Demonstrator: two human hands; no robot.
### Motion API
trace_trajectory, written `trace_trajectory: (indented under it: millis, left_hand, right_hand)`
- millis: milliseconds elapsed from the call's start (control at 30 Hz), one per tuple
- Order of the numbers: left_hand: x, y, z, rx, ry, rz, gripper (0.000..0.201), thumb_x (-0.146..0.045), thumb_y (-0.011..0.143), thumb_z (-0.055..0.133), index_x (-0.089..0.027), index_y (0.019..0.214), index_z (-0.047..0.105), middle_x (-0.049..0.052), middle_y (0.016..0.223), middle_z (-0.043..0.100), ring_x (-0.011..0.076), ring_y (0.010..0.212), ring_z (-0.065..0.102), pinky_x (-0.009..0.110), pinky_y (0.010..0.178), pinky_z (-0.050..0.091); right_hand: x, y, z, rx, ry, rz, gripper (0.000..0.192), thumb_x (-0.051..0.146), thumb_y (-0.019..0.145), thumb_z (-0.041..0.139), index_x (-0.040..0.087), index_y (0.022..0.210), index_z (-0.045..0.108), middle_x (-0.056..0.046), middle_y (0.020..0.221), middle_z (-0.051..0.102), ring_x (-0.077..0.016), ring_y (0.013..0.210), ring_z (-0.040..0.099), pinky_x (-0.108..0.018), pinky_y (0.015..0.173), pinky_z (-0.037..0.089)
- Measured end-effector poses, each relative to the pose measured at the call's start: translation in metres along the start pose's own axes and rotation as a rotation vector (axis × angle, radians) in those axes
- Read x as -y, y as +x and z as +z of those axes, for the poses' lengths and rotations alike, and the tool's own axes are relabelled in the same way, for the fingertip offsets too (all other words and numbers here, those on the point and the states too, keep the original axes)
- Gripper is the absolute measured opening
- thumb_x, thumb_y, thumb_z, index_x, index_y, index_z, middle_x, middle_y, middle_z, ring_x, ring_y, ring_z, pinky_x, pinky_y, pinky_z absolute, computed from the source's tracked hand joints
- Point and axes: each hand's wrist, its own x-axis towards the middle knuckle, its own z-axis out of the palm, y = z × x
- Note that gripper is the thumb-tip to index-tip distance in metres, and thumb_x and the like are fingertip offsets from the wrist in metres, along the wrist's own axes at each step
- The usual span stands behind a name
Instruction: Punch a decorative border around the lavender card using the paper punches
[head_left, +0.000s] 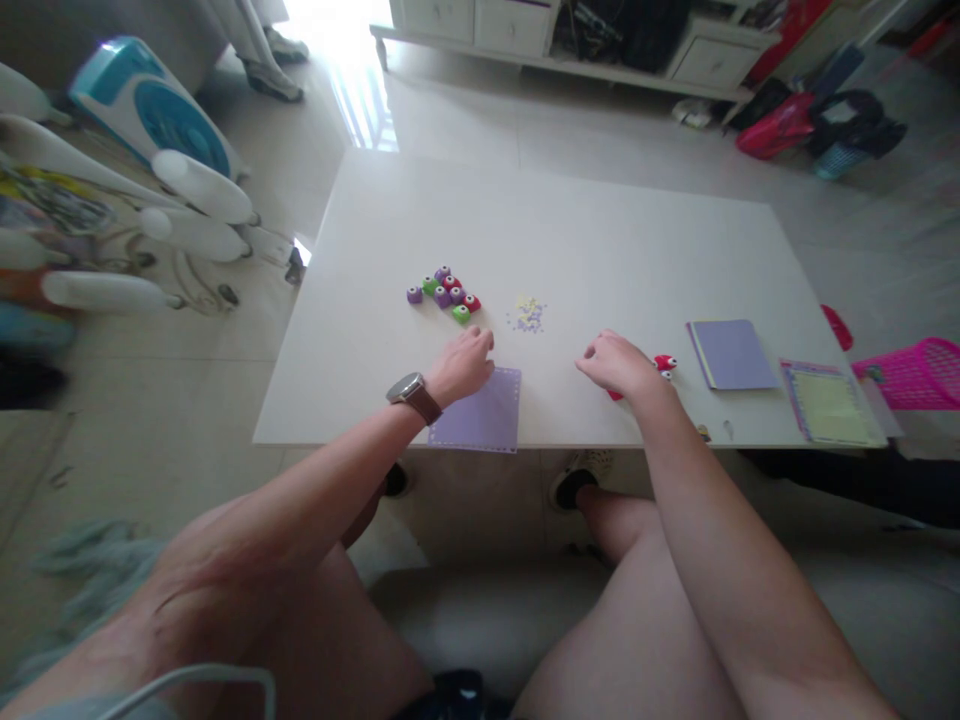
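My left hand (463, 364), with a watch (409, 392) on its wrist, is over the upper edge of a purple paper sheet (480, 415). Its fingers curl down, and whatever they may hold is hidden. Small punched holes line the sheet's edges. Just beyond that hand lies a cluster of small purple, green and red craft punches (443, 297). To their right are scattered yellow and purple paper bits (529, 315). My right hand (615, 362) is closed, fingertips bent inward, contents unseen. Beside and partly behind it sit a few red punches (664, 362).
A stack of purple paper (731, 354) and a yellow sheet with a patterned border (831, 402) lie on the right of the white table (570, 230). A small metal piece (727, 430) rests near the front edge. A pink basket (919, 375) stands beyond the table's right side.
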Motion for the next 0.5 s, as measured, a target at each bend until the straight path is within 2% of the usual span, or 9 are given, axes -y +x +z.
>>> trace_trajectory:
  millis: [67,100,200,333,500]
  left_hand:
    - [0.008,0.002,-0.009,-0.14,0.022,-0.042,0.042,-0.019,0.09,0.051,-0.013,0.131,0.056,0.018,0.14,0.056,0.031,0.129,0.052,0.045,0.108,0.046]
    - [0.013,0.003,-0.013,-0.174,0.029,-0.055,0.049,-0.018,0.089,0.052,-0.013,0.138,0.052,0.018,0.15,0.05,0.0324,0.136,0.047,0.047,0.113,0.043]
    - [0.027,0.007,-0.017,-0.143,0.032,-0.073,0.06,-0.016,0.087,0.053,-0.015,0.147,0.047,0.015,0.165,0.037,0.034,0.148,0.036,0.051,0.118,0.038]
    - [0.033,0.009,-0.013,-0.099,-0.008,-0.042,0.057,-0.013,0.087,0.05,-0.015,0.145,0.05,0.014,0.161,0.044,0.0294,0.145,0.044,0.044,0.119,0.039]
    - [0.019,0.008,-0.009,-0.034,-0.099,0.119,0.052,-0.011,0.088,0.048,-0.018,0.139,0.055,0.012,0.151,0.053,0.0238,0.137,0.053,0.037,0.117,0.042]
  right_hand:
    - [0.002,0.0,0.002,0.019,0.031,-0.001,0.033,0.029,0.089,0.055,0.014,0.1,0.082,-0.018,0.113,0.076,-0.0274,0.104,0.071,-0.033,0.097,0.049]
    - [0.002,0.0,0.003,0.03,0.042,0.006,0.032,0.03,0.089,0.056,0.015,0.1,0.082,-0.017,0.108,0.077,-0.0275,0.105,0.071,-0.033,0.097,0.049]
    - [0.004,0.0,0.003,0.058,0.059,0.025,0.031,0.031,0.088,0.059,0.015,0.099,0.083,-0.016,0.096,0.079,-0.0273,0.105,0.072,-0.03,0.093,0.049]
    - [0.007,-0.001,0.001,0.066,0.073,-0.001,0.03,0.031,0.089,0.06,0.015,0.099,0.083,-0.016,0.099,0.08,-0.0272,0.104,0.073,-0.029,0.09,0.05]
    - [0.016,-0.003,0.0,0.037,0.106,-0.109,0.03,0.029,0.092,0.058,0.014,0.105,0.08,-0.017,0.114,0.077,-0.0285,0.108,0.071,-0.031,0.095,0.05]
